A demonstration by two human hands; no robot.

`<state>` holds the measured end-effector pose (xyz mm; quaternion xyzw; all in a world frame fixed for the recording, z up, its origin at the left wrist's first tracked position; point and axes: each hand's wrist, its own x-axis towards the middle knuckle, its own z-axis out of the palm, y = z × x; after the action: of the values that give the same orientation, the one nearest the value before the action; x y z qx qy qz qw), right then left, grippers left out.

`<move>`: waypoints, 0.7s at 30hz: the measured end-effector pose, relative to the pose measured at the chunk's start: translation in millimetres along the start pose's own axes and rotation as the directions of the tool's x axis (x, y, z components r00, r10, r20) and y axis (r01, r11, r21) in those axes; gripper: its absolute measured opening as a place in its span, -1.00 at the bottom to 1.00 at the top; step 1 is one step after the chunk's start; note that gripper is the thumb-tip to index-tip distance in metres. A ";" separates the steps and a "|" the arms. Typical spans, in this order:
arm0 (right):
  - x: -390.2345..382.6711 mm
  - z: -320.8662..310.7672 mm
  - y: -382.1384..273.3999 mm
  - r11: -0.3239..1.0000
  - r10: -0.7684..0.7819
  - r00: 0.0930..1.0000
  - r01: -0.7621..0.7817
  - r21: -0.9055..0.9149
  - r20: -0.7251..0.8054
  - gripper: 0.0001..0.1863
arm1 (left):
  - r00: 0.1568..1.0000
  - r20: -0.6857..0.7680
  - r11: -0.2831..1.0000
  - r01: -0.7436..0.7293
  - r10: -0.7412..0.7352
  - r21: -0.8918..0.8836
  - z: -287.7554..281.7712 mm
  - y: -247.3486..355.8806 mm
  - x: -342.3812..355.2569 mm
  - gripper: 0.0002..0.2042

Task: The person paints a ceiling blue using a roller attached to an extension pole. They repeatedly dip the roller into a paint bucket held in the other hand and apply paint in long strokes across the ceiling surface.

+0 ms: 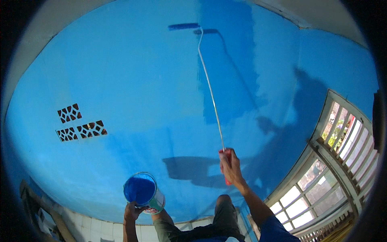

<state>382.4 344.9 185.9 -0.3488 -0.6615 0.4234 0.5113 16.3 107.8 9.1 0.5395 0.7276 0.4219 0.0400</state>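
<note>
My right hand (231,167) grips the red handle (227,180) of a long-poled paint roller. Its thin pale pole (213,105) rises to a blue roller head (183,26) at the upper wall, left of a darker freshly coated band (227,80); its shadow falls beside it, and I cannot tell whether it touches. My left hand (133,209) holds a bucket of blue paint (141,189) by its lower rim, tilted toward me at the bottom left of centre. My legs (221,215) show below, between both hands.
The light blue wall (141,80) has decorative vent openings (92,128) at left and meets a pale ceiling (322,18). Barred windows (310,183) stand at right. White tiles (92,228) line the lower edge, and dark objects (38,209) lie at lower left.
</note>
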 end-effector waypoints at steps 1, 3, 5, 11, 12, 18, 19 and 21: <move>12.2 5.0 -16.1 1.000 0.000 1.000 0.000 0.031 -0.003 -0.68 | 0.998 -0.027 0.998 -0.058 0.059 0.026 -2.6 2.7 -1.2 -0.55; 43.1 8.5 -22.1 0.990 -0.138 0.988 0.137 -0.016 -0.071 -0.67 | 0.980 -0.068 0.981 -0.185 0.189 0.063 1.6 5.2 -1.3 -0.52; 72.6 14.3 -27.6 0.974 -0.224 0.968 0.220 -0.047 -0.110 -0.66 | 0.954 -0.127 0.961 -0.264 0.273 0.077 7.3 -8.3 -2.6 -0.52; 130.0 30.2 -61.6 0.956 -0.290 0.948 0.279 -0.095 -0.129 -0.64 | 0.956 -0.137 0.960 -0.240 0.259 0.145 11.9 -39.2 -13.0 -0.52; 137.5 31.0 -64.4 0.947 -0.316 0.938 0.305 -0.098 -0.140 -0.63 | 0.960 -0.128 0.958 -0.226 0.250 0.178 11.5 -37.7 -13.6 -0.51; 168.5 35.9 -80.5 0.930 -0.362 0.917 0.342 -0.138 -0.166 -0.61 | 0.958 -0.110 0.945 -0.235 0.265 0.229 13.4 -47.8 -15.6 -0.52; 173.3 38.3 -80.2 0.931 -0.360 0.919 0.342 -0.129 -0.158 -0.61 | 0.974 -0.093 0.968 -0.190 0.207 0.161 14.7 -57.7 -17.3 -0.52; 181.2 42.6 -83.7 0.920 -0.387 0.907 0.368 -0.133 -0.169 -0.65 | 0.994 -0.044 0.995 -0.096 0.096 0.019 20.0 -75.1 -17.8 -0.53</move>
<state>296.3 465.0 326.7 -0.2781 -0.6842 0.2480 0.6269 -22.5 100.0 -60.2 0.5645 0.7050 0.4292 -0.0011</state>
